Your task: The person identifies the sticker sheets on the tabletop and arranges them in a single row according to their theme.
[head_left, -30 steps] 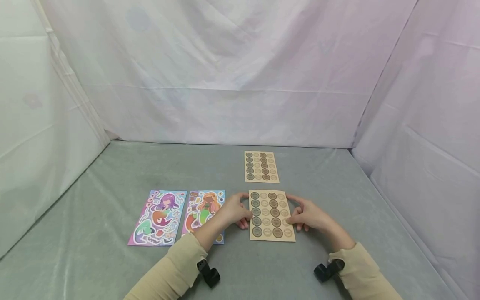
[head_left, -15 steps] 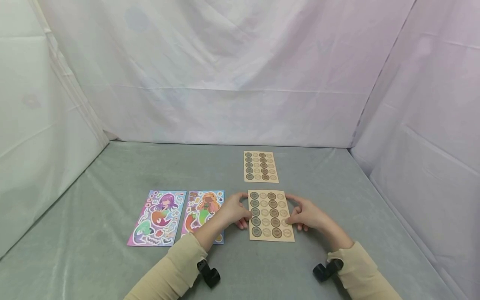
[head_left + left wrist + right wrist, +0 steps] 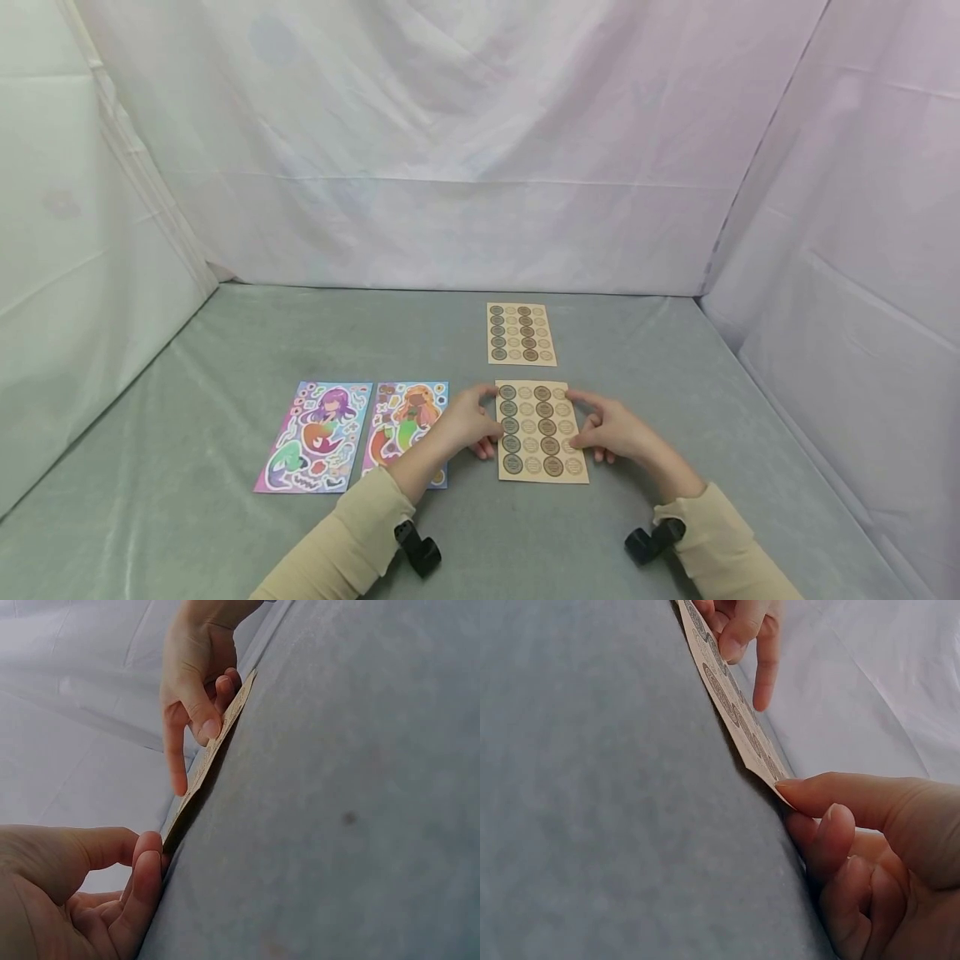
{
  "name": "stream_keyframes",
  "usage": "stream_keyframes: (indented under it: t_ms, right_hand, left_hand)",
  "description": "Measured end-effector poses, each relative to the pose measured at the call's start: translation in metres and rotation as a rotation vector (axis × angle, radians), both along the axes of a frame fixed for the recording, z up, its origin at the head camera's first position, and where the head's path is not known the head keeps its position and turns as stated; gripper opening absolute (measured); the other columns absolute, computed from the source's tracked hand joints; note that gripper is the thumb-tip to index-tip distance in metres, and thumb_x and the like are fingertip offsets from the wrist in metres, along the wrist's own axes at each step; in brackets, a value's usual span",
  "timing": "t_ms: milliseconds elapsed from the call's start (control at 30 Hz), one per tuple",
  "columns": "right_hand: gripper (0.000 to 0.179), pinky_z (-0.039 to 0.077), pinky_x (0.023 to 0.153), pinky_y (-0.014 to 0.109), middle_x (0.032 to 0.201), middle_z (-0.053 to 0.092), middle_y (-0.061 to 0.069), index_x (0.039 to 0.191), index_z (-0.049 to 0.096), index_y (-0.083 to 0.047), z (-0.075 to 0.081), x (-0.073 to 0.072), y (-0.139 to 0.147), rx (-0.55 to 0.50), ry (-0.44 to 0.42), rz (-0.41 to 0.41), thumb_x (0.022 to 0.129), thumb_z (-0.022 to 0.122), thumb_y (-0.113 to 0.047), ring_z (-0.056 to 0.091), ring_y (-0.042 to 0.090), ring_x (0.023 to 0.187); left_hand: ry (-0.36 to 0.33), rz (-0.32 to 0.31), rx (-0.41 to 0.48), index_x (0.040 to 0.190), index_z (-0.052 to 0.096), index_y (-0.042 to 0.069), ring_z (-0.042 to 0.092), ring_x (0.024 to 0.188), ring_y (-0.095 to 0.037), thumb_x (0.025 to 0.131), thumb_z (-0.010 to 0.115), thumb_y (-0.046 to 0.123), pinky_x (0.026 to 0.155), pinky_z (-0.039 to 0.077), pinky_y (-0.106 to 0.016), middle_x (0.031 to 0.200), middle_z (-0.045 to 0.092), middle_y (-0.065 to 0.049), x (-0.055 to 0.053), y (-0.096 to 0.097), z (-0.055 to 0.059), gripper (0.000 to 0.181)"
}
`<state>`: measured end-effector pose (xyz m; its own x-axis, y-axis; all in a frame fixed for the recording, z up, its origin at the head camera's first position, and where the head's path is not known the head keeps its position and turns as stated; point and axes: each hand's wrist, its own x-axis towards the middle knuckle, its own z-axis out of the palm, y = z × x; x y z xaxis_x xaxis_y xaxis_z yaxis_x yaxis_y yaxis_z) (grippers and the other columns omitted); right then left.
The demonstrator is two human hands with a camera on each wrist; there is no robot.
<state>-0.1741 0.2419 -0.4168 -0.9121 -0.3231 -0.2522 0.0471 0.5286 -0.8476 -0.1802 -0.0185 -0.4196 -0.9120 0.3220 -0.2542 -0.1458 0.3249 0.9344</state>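
Note:
A tan sheet of round stickers (image 3: 538, 432) lies in front of the person in the head view, dark and pale circles in columns. My left hand (image 3: 470, 423) pinches its left edge, with the index finger reaching toward the far left corner. On the opposite edge, my right hand (image 3: 611, 427) holds the sheet, its thumb on top and the index finger at the far right corner. The right wrist view shows the right thumb (image 3: 840, 796) over the sheet's edge and curled fingers below. From the left wrist camera, the sheet (image 3: 199, 780) appears edge-on, slightly off the cloth.
Another tan sticker sheet (image 3: 521, 334) lies farther back. Two colourful mermaid sticker sheets (image 3: 322, 437) lie side by side on the left, the nearer one partly under the left forearm. Grey cloth (image 3: 360, 333) covers the table, with white curtains (image 3: 450, 142) around it.
The right index fingertip has slid slightly inward onto the sheet's far right corner. Otherwise both hands and the sheets stay nearly as they were.

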Motion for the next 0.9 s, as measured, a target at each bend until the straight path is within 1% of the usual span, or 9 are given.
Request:
stream_keyframes:
  t_ms: [233, 367, 533, 633, 900]
  right_hand:
    - [0.081, 0.037, 0.037, 0.023, 0.061, 0.059, 0.007, 0.146, 0.034, 0.000, 0.0005, 0.0005, 0.0004, -0.003, 0.003, 0.015, 0.077, 0.075, -0.002, 0.048, 0.012, 0.042]
    - [0.081, 0.037, 0.037, 0.023, 0.061, 0.059, 0.007, 0.146, 0.034, 0.000, 0.0000, 0.0005, 0.0005, -0.001, 0.005, 0.015, 0.077, 0.075, -0.002, 0.047, 0.012, 0.041]
    - [0.081, 0.037, 0.037, 0.024, 0.059, 0.057, 0.007, 0.146, 0.034, 0.000, -0.0012, -0.0001, 0.0009, 0.011, 0.009, 0.008, 0.077, 0.075, -0.002, 0.045, 0.011, 0.039]
    - [0.080, 0.038, 0.037, 0.024, 0.058, 0.056, 0.007, 0.146, 0.035, -0.001, -0.0010, -0.0003, 0.0006, 0.017, 0.010, 0.000, 0.077, 0.076, -0.003, 0.044, 0.011, 0.039]
    - [0.080, 0.039, 0.037, 0.025, 0.058, 0.057, 0.007, 0.146, 0.036, -0.003, 0.0013, 0.0005, -0.0028, 0.064, -0.004, -0.027, 0.077, 0.076, -0.005, 0.045, 0.011, 0.038]
  left_hand:
    - [0.018, -0.003, -0.023, 0.137, 0.044, -0.004, 0.056, 0.039, -0.015, 0.072, 0.065, -0.008, 0.040, 0.051, -0.029, 0.059, 0.061, -0.013, 0.0004, 0.0000, -0.0002, 0.068]
    - [0.027, -0.005, -0.025, 0.136, 0.045, -0.004, 0.056, 0.039, -0.015, 0.072, 0.066, -0.008, 0.039, 0.050, -0.029, 0.060, 0.062, -0.013, 0.0005, 0.0003, -0.0002, 0.068]
    - [0.016, -0.006, -0.033, 0.137, 0.045, -0.003, 0.055, 0.038, -0.014, 0.072, 0.067, -0.007, 0.038, 0.050, -0.029, 0.061, 0.062, -0.013, 0.0006, 0.0004, 0.0006, 0.068]
    - [0.017, 0.000, -0.060, 0.137, 0.046, -0.001, 0.054, 0.037, -0.014, 0.073, 0.069, -0.005, 0.037, 0.049, -0.028, 0.061, 0.062, -0.012, 0.0003, 0.0008, 0.0007, 0.069]
    - [0.058, 0.016, -0.136, 0.137, 0.048, 0.001, 0.050, 0.034, -0.012, 0.073, 0.073, -0.001, 0.033, 0.046, -0.026, 0.056, 0.060, -0.008, 0.0001, 0.0018, -0.0009, 0.068]
